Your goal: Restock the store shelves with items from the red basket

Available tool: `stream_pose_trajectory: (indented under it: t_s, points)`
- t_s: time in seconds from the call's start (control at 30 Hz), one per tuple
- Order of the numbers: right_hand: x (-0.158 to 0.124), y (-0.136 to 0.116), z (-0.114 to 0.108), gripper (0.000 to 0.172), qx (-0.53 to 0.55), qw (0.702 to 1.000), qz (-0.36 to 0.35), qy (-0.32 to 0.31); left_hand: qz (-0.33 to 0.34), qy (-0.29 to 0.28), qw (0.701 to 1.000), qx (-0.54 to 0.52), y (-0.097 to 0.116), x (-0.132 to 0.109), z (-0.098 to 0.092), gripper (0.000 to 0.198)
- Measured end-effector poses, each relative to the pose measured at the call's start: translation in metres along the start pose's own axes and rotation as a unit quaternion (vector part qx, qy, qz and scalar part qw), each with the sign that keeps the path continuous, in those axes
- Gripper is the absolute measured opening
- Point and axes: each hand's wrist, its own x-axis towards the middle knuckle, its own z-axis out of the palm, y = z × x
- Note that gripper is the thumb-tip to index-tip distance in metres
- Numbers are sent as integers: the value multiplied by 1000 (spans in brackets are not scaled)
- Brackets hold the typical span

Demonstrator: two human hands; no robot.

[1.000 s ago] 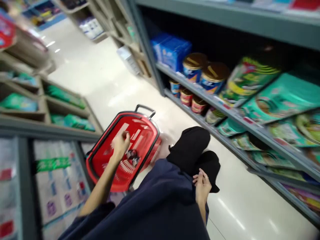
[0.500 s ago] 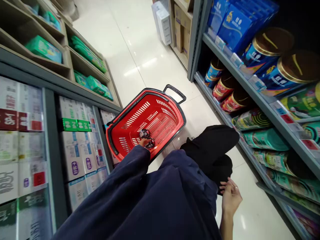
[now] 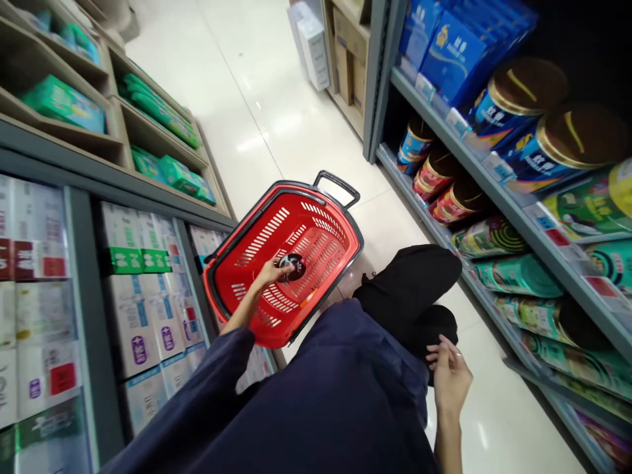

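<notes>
A red plastic shopping basket [image 3: 257, 214] with slotted walls and a black handle [image 3: 336, 187] sits low in front of me, tilted in view. My left hand [image 3: 271, 273] reaches over it, its fingers against a dark round item [image 3: 292, 268] lying in the basket. I cannot tell whether those fingers grip the item. Off to the right, my right hand [image 3: 447, 375] hangs beside a pair of black shoes [image 3: 409, 296], touching nothing, its fingers loosely apart. Navy sleeves and clothing [image 3: 316, 401] fill the bottom of the view.
On the left stand white boxes [image 3: 143, 309] behind a grey frame, with green packets [image 3: 158, 112] on shelves above. Grey shelving on the right carries blue boxes [image 3: 449, 56], gold-lidded tins [image 3: 523, 108] and green packs [image 3: 518, 276]. A shiny tiled aisle floor [image 3: 257, 99] runs ahead.
The view has swung from a steep tilt to steadier. My left forearm now extends further out of its sleeve over the basket, and the hand has shifted from the near rim area toward the basket's middle.
</notes>
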Motion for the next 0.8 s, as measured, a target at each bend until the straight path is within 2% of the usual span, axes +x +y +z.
stream_pose_trajectory:
  t_s: [0.07,0.1,0.17,0.2,0.27,0.33,0.4,0.47,0.57,0.63,0.7,0.8]
  points:
    - [-1,-36,15,59,41,998,-39,-29,58,-9,997,-45,27,-15,-28,67]
    - [-3,-58,26,56,64,995,-60,-55,100,-24,991,-83,45,-27,-35,69]
    - [-11,-105,48,51,115,978,-109,-136,195,-70,963,-175,86,-54,-30,68]
    - [-16,-129,57,49,143,964,-138,-179,234,-97,943,-217,108,-69,-17,66]
    - [-26,-173,70,52,196,928,-207,-239,293,-155,902,-277,150,-102,26,65]
    - [-32,-209,68,58,237,906,-265,-231,318,-242,859,-319,185,-140,80,63]
    - [-34,-234,48,56,272,904,-299,-142,344,-328,818,-325,209,-177,127,59]
    - [-33,-246,13,49,301,899,-317,-31,393,-391,777,-298,228,-208,160,56]
    - [-35,-250,-53,44,317,882,-338,87,463,-449,726,-239,260,-240,186,58]
    - [-40,-248,-94,42,311,872,-350,145,484,-462,713,-208,285,-260,199,61]
    - [-44,-247,-128,41,301,858,-366,197,502,-472,697,-199,305,-283,213,66]
    - [-50,-246,-168,43,289,834,-395,256,533,-507,645,-207,326,-322,240,67]
